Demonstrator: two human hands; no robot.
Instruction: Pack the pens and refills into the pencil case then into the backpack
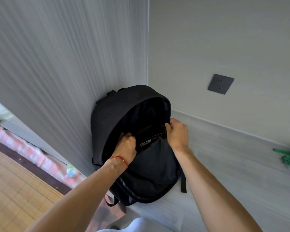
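From the head camera, the black backpack (124,118) stands open in the desk (233,164) corner against the wall. The left hand (126,144) grips the pencil case (149,141) inside it, and the right hand (177,133) pinches the opening's edge. Green pens (286,158) lie well apart at right.

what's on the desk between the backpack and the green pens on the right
Only bare desk between the backpack and green pens, seen in the head view.

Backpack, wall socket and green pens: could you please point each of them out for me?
backpack (117,113), head view, on its black outer shell, left of the opening.
wall socket (220,84), head view, at the middle of its dark plate.
green pens (288,159), head view, on the bundle at the right edge.
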